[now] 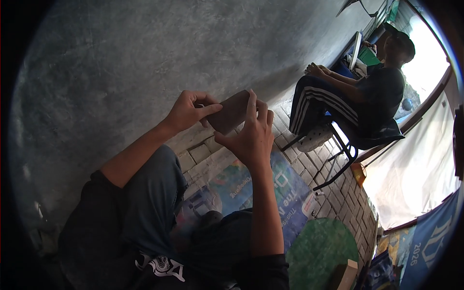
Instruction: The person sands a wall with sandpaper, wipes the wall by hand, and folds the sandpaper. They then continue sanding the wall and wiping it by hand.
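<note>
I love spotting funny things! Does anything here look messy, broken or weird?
Nothing looks spilled or broken. One odd thing: a blue printed banner lies flat on the grey brick floor like a mat. The left hand and right hand hold a dark brown flat rectangular piece between them.

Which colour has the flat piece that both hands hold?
The flat piece is plain dark brown, without pattern; the head view shows it best.

Black sleeves (268,271), blue-grey trousers (153,191), and a white print (163,268) on black cloth.
</note>
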`<state>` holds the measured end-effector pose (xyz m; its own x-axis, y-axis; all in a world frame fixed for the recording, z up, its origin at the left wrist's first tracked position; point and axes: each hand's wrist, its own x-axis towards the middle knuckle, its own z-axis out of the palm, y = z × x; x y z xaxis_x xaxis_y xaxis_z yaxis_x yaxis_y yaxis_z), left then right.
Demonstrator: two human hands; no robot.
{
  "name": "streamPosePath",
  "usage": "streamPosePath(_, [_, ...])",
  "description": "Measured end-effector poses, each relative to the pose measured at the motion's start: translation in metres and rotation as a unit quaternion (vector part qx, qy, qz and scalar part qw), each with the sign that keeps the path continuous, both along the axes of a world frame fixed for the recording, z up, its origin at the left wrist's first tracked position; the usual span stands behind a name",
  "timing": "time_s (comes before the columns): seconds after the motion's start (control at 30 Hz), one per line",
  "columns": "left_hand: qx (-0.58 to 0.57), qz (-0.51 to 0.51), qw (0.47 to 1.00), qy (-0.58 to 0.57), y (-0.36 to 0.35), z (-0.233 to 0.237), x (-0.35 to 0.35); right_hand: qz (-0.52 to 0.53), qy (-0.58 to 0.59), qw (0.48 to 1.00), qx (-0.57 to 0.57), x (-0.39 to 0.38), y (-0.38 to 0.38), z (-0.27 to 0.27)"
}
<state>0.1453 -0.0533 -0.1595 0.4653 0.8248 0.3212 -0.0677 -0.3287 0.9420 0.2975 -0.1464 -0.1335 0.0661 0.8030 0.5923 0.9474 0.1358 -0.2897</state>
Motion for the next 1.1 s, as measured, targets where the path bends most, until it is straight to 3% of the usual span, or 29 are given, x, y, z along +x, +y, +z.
streamPosePath(0.3, [0.073,0.072,0.993,0.064,0.002,-0.005,-0.001,0.008,-0.002,1.000,-0.016,-0.002,0.003,-0.005])
streamPosePath(0.73, [0.071,0.068,0.993,0.063,0.007,-0.009,0.000,-0.008,-0.028,1.000,0.000,-0.010,0.001,-0.004])
streamPosePath(0.83, [0.035,0.047,0.997,0.051,0.003,-0.002,-0.002,-0.012,-0.020,1.000,0.000,-0.008,0.000,-0.001])
streamPosePath(1.0, [-0.142,-0.060,0.988,-0.014,-0.004,0.006,-0.005,-0.019,0.004,1.000,0.001,-0.001,0.002,-0.006])
streamPosePath(1.1, [-0.132,-0.061,0.989,-0.024,-0.002,0.003,-0.003,-0.016,0.030,0.999,-0.006,0.001,0.005,-0.011])
